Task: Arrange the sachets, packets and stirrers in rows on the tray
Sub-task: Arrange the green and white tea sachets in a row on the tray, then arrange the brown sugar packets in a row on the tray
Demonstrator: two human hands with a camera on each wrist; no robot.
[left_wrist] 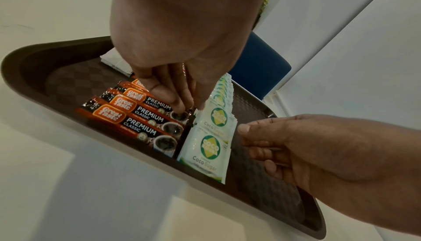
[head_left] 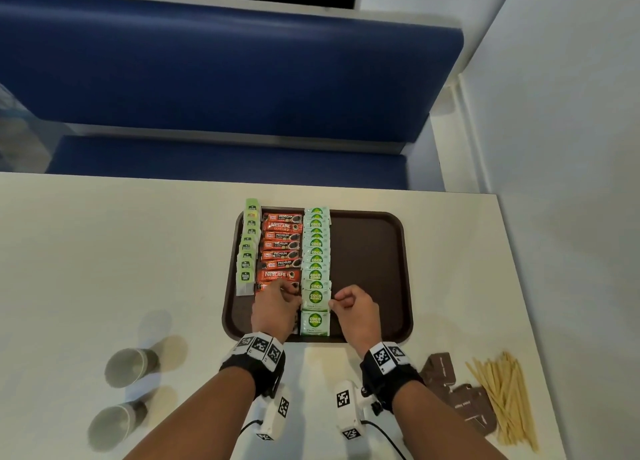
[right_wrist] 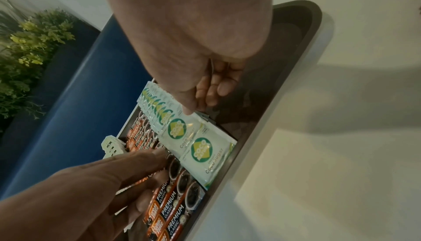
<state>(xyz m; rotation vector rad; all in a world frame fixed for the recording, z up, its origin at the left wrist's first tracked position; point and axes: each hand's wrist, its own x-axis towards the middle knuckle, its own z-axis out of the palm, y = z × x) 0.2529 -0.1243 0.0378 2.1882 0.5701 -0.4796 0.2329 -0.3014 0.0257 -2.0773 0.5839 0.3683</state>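
A brown tray holds three rows: green tea bags on its left edge, orange coffee sachets, then white-green coco sugar sachets. Both hands are at the second-nearest coco sugar sachet. My left hand pinches its left edge, beside the coffee sachets. My right hand pinches its right edge, thumb tip on the corner and the other fingers curled. One more coco sugar sachet lies flat in front of it. The tray's right half is bare.
Brown packets and a pile of wooden stirrers lie on the white table right of my right forearm. Two metal cups stand at the near left. A blue bench runs behind the table.
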